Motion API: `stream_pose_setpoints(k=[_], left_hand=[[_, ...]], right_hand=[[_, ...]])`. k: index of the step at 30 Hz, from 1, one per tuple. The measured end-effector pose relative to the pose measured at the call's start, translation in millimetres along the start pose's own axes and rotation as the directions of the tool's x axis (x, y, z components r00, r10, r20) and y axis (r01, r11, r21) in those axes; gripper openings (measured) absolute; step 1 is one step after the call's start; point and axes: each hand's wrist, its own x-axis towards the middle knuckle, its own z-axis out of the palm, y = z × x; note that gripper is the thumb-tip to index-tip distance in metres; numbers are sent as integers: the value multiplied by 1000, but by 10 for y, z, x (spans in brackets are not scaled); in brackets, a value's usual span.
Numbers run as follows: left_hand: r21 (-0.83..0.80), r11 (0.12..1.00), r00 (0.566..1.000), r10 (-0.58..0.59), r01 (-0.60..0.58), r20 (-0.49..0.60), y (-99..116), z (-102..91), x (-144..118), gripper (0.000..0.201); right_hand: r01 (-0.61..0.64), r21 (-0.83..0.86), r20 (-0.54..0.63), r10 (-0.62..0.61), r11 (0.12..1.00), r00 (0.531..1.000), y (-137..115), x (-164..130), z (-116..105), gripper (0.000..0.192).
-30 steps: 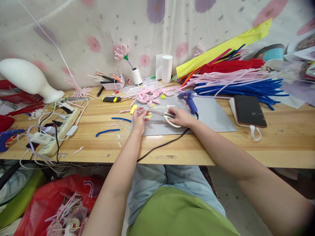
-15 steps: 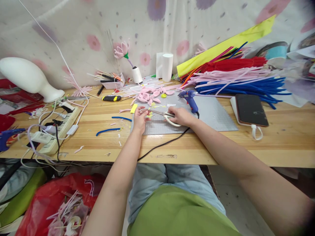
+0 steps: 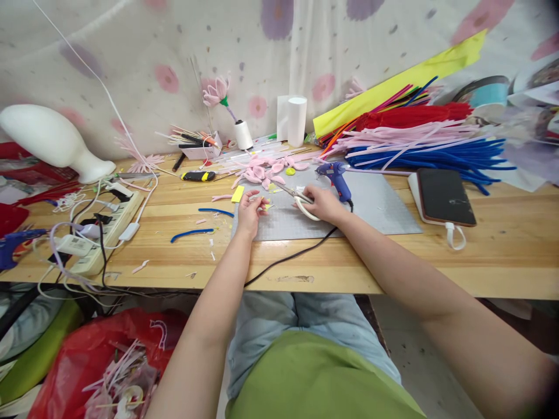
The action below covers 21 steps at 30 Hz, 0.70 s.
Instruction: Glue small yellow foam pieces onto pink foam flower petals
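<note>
Step in hand: trimming, by the look of it. The scissors (image 3: 293,195) are up off the grey cutting mat (image 3: 375,203), blades pointing away toward the pink petal pieces (image 3: 262,170), and a small yellow piece (image 3: 261,201) sits at the other hand's fingertips.

Next move calls for: my read is that blades and yellow piece need to meet squarely, with the fingertips kept out of the cutting line; the piece is tiny, so the pinch has to be firm.

Right hand (image 3: 322,205): curled closed through the white handle loops, gripping the scissors; whether the blades are parted is too small to tell.

Left hand (image 3: 250,209): fingers drawn together in a pinch on the small yellow piece, low over the mat's left edge. Scissors and left hand are near, not touching.

Where the work sits: the yellow piece is at the left end of the mat, just in front of the petal pieces, with yellow scraps lying about it.

Around the hands: a blue glue gun (image 3: 335,176) lies just beyond the right hand, its black cord running off the table edge. A blue pipe cleaner offcut (image 3: 191,233) lies on the wooden table (image 3: 393,262) to the left. A phone (image 3: 444,195) rests well to the right, beside the stacked pipe cleaners (image 3: 428,145).
</note>
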Motion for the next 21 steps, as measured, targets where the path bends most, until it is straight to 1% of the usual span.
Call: stream_pose_setpoints(k=[3,5,7,9,10,11,13,18,21], left_hand=[[18,1000,1000,3,-3,-6,-9,17,-8,25],[31,1000,1000,4,-4,-2,-18,45,-19,26],[37,999,1000,-3,2,16,-28,84,-34,28],[42,999,999,-18,16,48,-40,127,-50,30],[49,998,997,-29,26,67,-46,147,-57,31],[61,997,996,-41,36,84,-51,165,-65,31],[86,995,993,-64,55,102,-59,192,-76,31],[136,987,988,-96,79,120,-89,212,-78,30],[186,981,984,-91,62,153,-113,204,-65,24]], right_hand=[[-100,122,-68,109,987,992,-22,34,7,45],[-170,284,-52,192,944,980,-63,63,19,47],[-223,480,26,240,849,970,-127,86,40,49],[-228,631,98,216,742,972,-209,97,70,52],[-218,677,115,191,703,975,-252,99,87,54],[-205,706,125,165,678,978,-294,98,105,54],[-180,730,126,130,659,984,-360,97,143,53],[-176,706,99,150,686,984,-396,117,219,51],[-189,720,124,145,668,982,-375,127,235,52]])
